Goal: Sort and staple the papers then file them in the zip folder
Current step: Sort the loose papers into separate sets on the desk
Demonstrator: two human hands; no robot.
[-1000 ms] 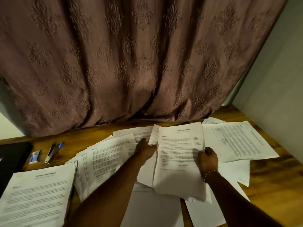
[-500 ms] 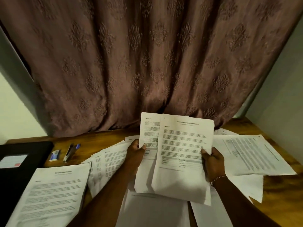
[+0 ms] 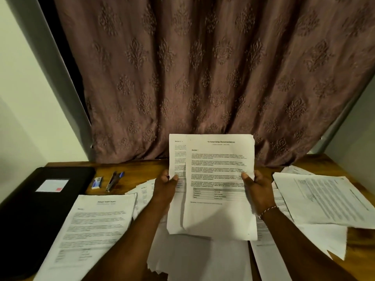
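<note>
We hold two overlapping printed sheets (image 3: 219,179) upright above the bench (image 3: 332,165), left hand (image 3: 165,184) and right hand (image 3: 256,185) each in a pinching grip on a side edge; the front page is headed "Internship Documentation".

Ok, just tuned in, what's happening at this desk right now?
A person is sorting printed papers. The left hand and right hand hold up a small set of sheets, the front one titled Internship Documentation, clear of the wooden table. Loose papers still lie scattered below, and another report lies at the left. The stapler and staple box sit untouched beside the black zip folder, which lies flat.
</note>
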